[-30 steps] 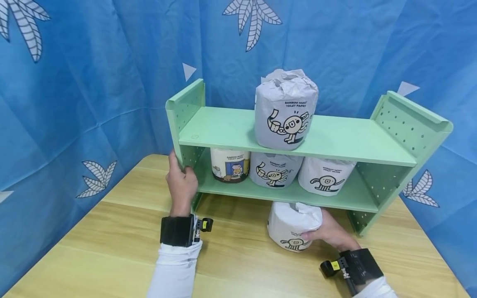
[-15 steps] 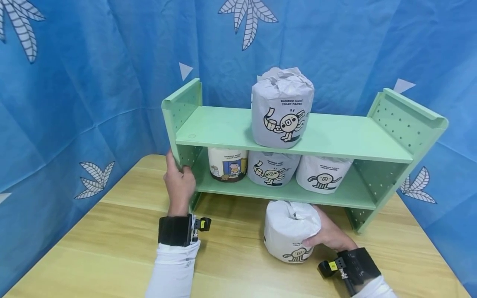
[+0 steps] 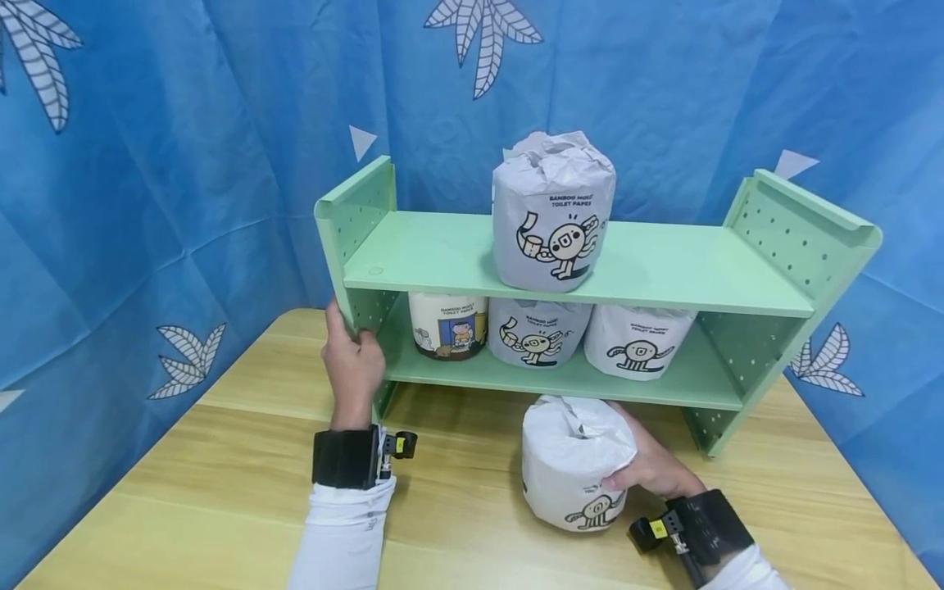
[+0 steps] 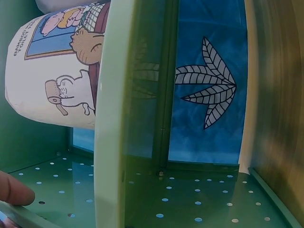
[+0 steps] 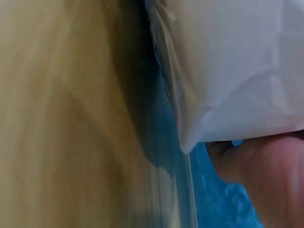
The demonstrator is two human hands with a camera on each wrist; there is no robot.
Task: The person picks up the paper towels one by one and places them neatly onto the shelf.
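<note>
A white paper-wrapped toilet roll [image 3: 571, 467] is gripped from its right side by my right hand [image 3: 649, 459], thumb on the front and the other fingers hidden behind it. In the right wrist view the wrapped roll [image 5: 242, 71] shows close over the tabletop. My left hand [image 3: 354, 360] holds the left side panel of the green shelf rack [image 3: 413, 246], its thumb on the inner face. A fingertip [image 4: 16, 190] of that hand shows at the perforated panel in the left wrist view. The rack's upper board bears one grey-lilac wrapped toilet roll [image 3: 553, 221].
On the lower board stand a cream toilet roll [image 3: 448, 326] with a cartoon print, a grey one [image 3: 537, 334] and a white one [image 3: 637, 344]. The wooden table [image 3: 221, 492] extends in front. Blue leaf-print cloth [image 3: 664, 106] hangs behind and at both sides.
My right hand has brought the white roll slightly nearer and turned it, so its printed figure shifts rightward. My left hand keeps its hold on the rack. The whole head view has drifted a little.
</note>
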